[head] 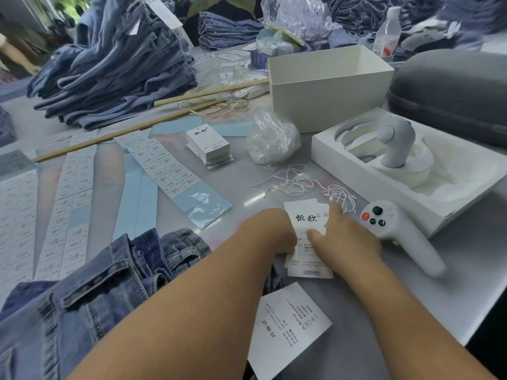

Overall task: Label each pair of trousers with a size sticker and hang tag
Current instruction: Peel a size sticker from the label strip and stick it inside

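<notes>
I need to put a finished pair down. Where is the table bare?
Bare table lies between the sticker sheets, tag stack and strings. Another patch sits right of the loose card, below the controller. Around both hands it is crowded.

The hang tag (306, 218) and tag stack (207, 142) read "恒欣"; sticker sheets (164, 165) read "1103#".
</notes>
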A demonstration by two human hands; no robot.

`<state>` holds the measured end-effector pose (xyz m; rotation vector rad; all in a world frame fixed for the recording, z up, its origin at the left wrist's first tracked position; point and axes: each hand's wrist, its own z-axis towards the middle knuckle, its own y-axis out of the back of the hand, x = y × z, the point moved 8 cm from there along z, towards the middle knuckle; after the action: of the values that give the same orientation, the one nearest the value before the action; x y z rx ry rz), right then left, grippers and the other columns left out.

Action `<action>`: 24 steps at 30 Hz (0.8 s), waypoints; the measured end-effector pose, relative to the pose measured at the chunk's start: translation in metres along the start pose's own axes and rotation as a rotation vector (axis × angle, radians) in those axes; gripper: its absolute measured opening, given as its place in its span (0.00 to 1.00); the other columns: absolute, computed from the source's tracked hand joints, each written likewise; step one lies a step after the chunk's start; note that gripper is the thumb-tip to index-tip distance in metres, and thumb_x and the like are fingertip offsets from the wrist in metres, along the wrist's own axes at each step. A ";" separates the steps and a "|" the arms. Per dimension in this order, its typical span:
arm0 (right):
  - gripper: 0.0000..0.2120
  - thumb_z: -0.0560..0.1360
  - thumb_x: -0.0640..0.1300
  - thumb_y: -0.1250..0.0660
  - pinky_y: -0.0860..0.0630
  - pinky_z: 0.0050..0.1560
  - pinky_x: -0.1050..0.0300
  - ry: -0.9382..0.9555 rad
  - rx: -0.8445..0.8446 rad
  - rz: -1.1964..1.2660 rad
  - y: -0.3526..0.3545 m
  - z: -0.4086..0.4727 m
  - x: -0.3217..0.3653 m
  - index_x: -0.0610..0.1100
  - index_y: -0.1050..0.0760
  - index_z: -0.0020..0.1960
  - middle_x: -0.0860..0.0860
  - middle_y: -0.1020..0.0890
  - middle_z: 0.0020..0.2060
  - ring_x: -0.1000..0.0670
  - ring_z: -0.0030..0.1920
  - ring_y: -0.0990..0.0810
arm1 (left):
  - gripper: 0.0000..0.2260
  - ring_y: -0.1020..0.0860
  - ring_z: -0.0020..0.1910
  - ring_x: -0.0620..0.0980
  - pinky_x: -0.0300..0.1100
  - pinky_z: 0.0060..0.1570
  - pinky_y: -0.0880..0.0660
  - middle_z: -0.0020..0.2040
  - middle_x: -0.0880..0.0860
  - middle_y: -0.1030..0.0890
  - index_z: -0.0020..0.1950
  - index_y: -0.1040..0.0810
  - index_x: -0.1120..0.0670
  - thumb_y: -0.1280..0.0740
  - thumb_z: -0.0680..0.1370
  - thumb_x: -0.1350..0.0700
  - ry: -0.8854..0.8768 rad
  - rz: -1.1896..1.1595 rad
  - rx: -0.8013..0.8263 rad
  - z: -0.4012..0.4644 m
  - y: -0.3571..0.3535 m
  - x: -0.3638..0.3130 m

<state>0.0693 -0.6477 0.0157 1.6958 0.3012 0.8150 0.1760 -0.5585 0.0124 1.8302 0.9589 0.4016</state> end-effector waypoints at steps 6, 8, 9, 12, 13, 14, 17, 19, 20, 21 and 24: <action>0.39 0.66 0.52 0.25 0.26 0.47 0.54 0.133 0.146 0.222 -0.003 -0.016 -0.006 0.53 0.41 0.70 0.59 0.24 0.45 0.49 0.50 0.23 | 0.16 0.27 0.39 0.51 0.45 0.43 0.29 0.36 0.50 0.29 0.36 0.34 0.52 0.28 0.75 0.52 -0.001 -0.012 -0.001 -0.001 0.001 0.001; 0.38 0.70 0.48 0.27 0.26 0.47 0.54 0.132 0.144 0.259 -0.002 -0.015 -0.009 0.52 0.41 0.74 0.58 0.26 0.40 0.50 0.48 0.23 | 0.16 0.26 0.44 0.53 0.44 0.45 0.28 0.37 0.50 0.29 0.36 0.35 0.52 0.29 0.76 0.52 -0.003 0.000 0.002 -0.003 0.001 0.000; 0.36 0.71 0.47 0.28 0.26 0.47 0.53 0.130 0.138 0.268 -0.002 -0.014 -0.009 0.51 0.42 0.74 0.58 0.25 0.39 0.50 0.48 0.22 | 0.16 0.26 0.45 0.53 0.44 0.46 0.29 0.37 0.50 0.29 0.36 0.35 0.52 0.30 0.76 0.52 -0.007 0.003 0.007 -0.004 0.001 0.000; 0.32 0.74 0.45 0.31 0.27 0.49 0.54 0.121 0.092 0.278 -0.002 -0.017 -0.008 0.50 0.40 0.74 0.55 0.24 0.43 0.47 0.51 0.22 | 0.14 0.27 0.45 0.53 0.43 0.45 0.29 0.37 0.50 0.30 0.37 0.35 0.52 0.34 0.79 0.55 -0.022 0.003 0.015 -0.008 0.000 -0.003; 0.31 0.74 0.44 0.32 0.28 0.48 0.54 0.113 0.068 0.276 -0.002 -0.018 -0.008 0.48 0.40 0.74 0.53 0.22 0.46 0.47 0.52 0.22 | 0.13 0.27 0.46 0.53 0.43 0.46 0.29 0.38 0.50 0.30 0.37 0.35 0.52 0.36 0.79 0.56 -0.023 -0.008 0.012 -0.008 0.001 -0.003; 0.30 0.75 0.43 0.33 0.29 0.48 0.55 0.103 0.038 0.266 -0.002 -0.018 -0.008 0.47 0.39 0.74 0.51 0.21 0.49 0.46 0.53 0.22 | 0.12 0.27 0.46 0.53 0.43 0.48 0.29 0.38 0.50 0.30 0.37 0.35 0.53 0.38 0.80 0.57 -0.019 -0.025 0.012 -0.008 0.001 -0.003; 0.25 0.75 0.39 0.38 0.30 0.43 0.53 0.085 -0.032 0.226 -0.002 -0.017 -0.007 0.45 0.37 0.71 0.46 0.19 0.53 0.42 0.53 0.22 | 0.12 0.27 0.46 0.52 0.44 0.51 0.29 0.41 0.49 0.27 0.40 0.31 0.52 0.40 0.82 0.50 0.012 -0.084 0.028 -0.007 -0.002 0.000; 0.25 0.75 0.38 0.40 0.31 0.43 0.53 0.084 -0.043 0.228 -0.003 -0.016 -0.008 0.45 0.37 0.72 0.45 0.20 0.56 0.41 0.54 0.23 | 0.17 0.26 0.40 0.49 0.44 0.47 0.30 0.37 0.47 0.26 0.39 0.29 0.50 0.37 0.78 0.38 0.039 -0.097 0.028 -0.008 -0.005 0.003; 0.26 0.75 0.38 0.40 0.31 0.43 0.53 0.085 -0.043 0.235 -0.003 -0.016 -0.009 0.46 0.37 0.73 0.45 0.20 0.58 0.41 0.56 0.23 | 0.20 0.26 0.38 0.48 0.44 0.46 0.30 0.36 0.47 0.25 0.37 0.29 0.50 0.36 0.75 0.34 0.042 -0.092 0.020 -0.008 -0.007 0.004; 0.26 0.76 0.39 0.40 0.31 0.44 0.53 0.087 -0.041 0.245 -0.002 -0.016 -0.010 0.46 0.37 0.73 0.45 0.20 0.59 0.41 0.56 0.23 | 0.21 0.26 0.38 0.48 0.44 0.45 0.30 0.36 0.47 0.25 0.37 0.30 0.50 0.34 0.72 0.32 0.037 -0.082 0.011 -0.007 -0.008 0.004; 0.25 0.77 0.40 0.41 0.27 0.47 0.52 0.114 -0.055 0.285 0.000 -0.020 -0.011 0.48 0.35 0.73 0.48 0.19 0.53 0.44 0.53 0.22 | 0.19 0.21 0.45 0.51 0.45 0.50 0.26 0.38 0.49 0.23 0.37 0.30 0.50 0.30 0.72 0.36 0.021 -0.075 0.029 -0.007 -0.007 0.002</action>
<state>0.0480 -0.6398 0.0136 1.6648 0.1138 1.1225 0.1698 -0.5512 0.0095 1.8130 1.0490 0.3634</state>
